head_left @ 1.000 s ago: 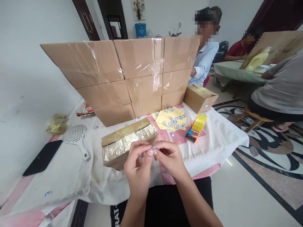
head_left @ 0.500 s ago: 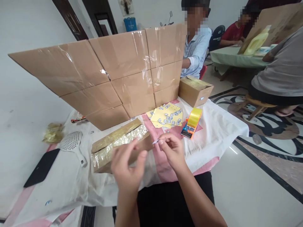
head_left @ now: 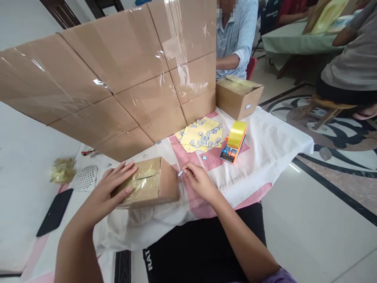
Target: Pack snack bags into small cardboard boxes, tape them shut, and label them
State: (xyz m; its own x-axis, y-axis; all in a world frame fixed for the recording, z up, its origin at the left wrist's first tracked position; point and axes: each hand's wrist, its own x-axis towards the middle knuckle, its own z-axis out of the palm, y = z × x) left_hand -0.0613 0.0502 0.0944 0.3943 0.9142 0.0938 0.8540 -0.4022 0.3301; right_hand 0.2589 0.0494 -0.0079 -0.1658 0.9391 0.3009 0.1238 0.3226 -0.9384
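Note:
A small taped cardboard box (head_left: 169, 181) lies on the cloth in front of me. My left hand (head_left: 113, 186) rests on its top with the fingers spread, touching the brown tape. Close to the box's right end, my right hand (head_left: 196, 179) pinches a small white sticker (head_left: 180, 173) between thumb and fingertips, apart from the cardboard. Beyond it, yellow sheets (head_left: 191, 137) carry several small printed stickers, and one loose sticker (head_left: 204, 157) lies on the cloth below them. To the right stands a tape dispenser (head_left: 235, 141) with a yellow roll.
A tall cardboard panel (head_left: 138, 74) stands along the table's back. Another taped box (head_left: 235, 100), with a white sticker on its side, sits at the far right near a person in a blue shirt. A white slotted ladle (head_left: 85, 177) and a black flat object (head_left: 54, 214) lie left.
My left hand has come down onto the box, which is now turned with an end toward my right hand. My right hand keeps the sticker and is slightly further left.

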